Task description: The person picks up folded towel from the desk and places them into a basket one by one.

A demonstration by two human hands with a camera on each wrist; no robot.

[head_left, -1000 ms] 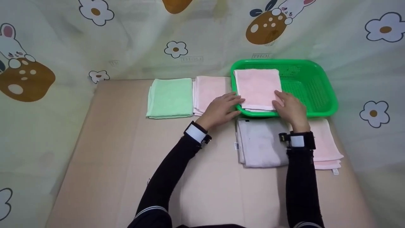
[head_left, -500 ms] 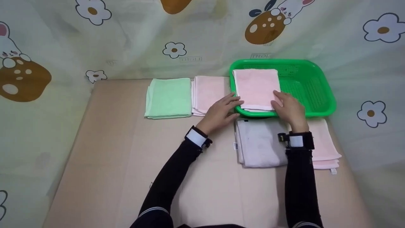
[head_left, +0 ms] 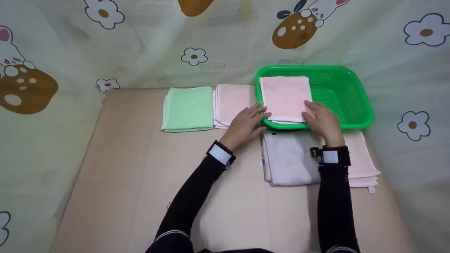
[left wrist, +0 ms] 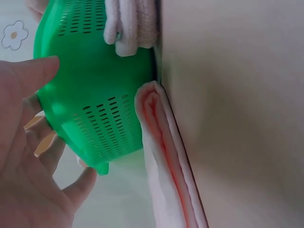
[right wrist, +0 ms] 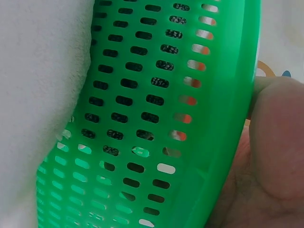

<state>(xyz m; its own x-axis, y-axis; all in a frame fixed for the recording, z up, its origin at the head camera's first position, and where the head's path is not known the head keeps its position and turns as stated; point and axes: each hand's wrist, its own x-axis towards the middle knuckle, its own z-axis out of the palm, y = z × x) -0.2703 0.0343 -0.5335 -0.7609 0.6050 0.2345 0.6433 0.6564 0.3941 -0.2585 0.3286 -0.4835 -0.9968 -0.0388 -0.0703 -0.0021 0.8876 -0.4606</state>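
Observation:
A folded pink towel (head_left: 285, 98) lies in the left part of a green plastic basket (head_left: 342, 102), over what looks like white-edged layers. My left hand (head_left: 244, 128) rests at the basket's left front corner, fingertips on the rim by the towel. The left wrist view shows that hand (left wrist: 28, 142) with its fingers spread along the rim, the thumb on the near side. My right hand (head_left: 323, 121) reaches over the front rim, thumb and forefinger touching the towel's right edge. In the right wrist view, part of the right hand (right wrist: 280, 147) shows beyond the rim; its fingertips are hidden.
Left of the basket lie a folded green towel (head_left: 190, 109) and another folded pink towel (head_left: 233, 102). In front are a folded grey towel (head_left: 291, 158) and a pink towel (head_left: 362, 158), partly covered by my right arm. A patterned curtain (head_left: 147, 45) rises behind the tabletop (head_left: 123, 158).
My left wrist has shifted slightly downward and to the right in the head view. The right hand, the towel and the basket stay as they were.

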